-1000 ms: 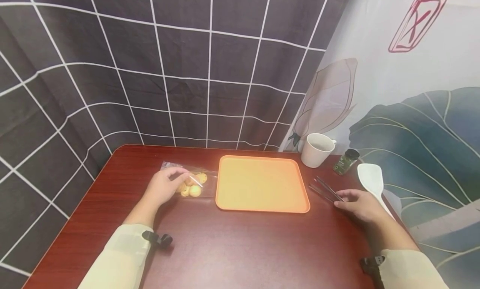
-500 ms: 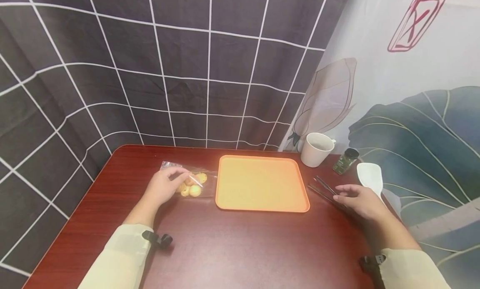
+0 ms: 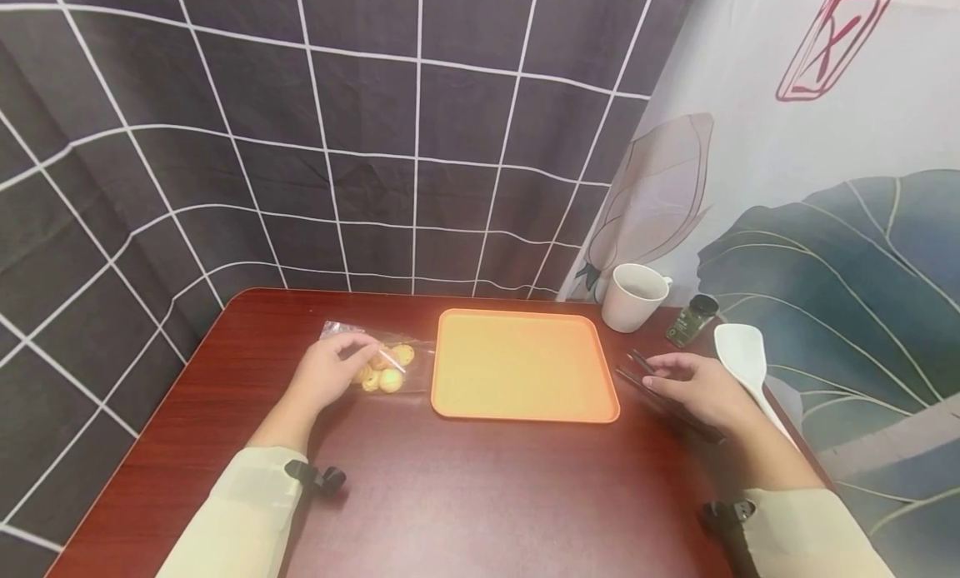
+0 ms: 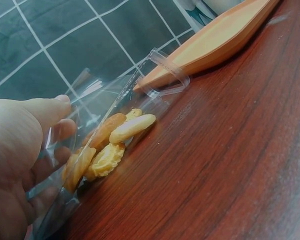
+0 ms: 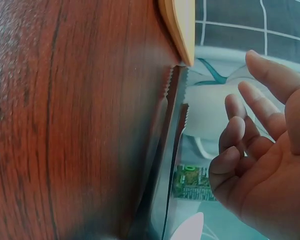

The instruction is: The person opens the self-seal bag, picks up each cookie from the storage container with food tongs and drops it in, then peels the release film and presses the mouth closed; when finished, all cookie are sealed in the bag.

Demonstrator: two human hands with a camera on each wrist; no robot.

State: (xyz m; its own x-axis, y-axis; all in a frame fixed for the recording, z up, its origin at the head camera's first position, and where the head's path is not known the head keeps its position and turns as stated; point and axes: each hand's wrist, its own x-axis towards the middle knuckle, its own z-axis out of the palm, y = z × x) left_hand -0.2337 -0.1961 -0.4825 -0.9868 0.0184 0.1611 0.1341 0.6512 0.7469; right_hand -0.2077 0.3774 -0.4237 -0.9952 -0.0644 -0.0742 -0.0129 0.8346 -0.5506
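Note:
My left hand pinches the film of a clear plastic bag between thumb and fingers. Inside it lie several golden biscuits, some round and some ridged. A white strip shows across the bag in the head view. My right hand hovers over a pair of metal tongs, its fingers loosely bent and holding nothing. The tongs lie on the table with serrated tips towards the tray; in the head view the hand covers their middle.
An orange tray lies between the hands. Behind the right hand stand a white mug and a green jar with a black lid. A white spatula lies at the right edge of the brown table. Curtains hang behind.
My right hand has let go of the tongs and shifted left and away from me over them. The left hand and the bag have stayed in place.

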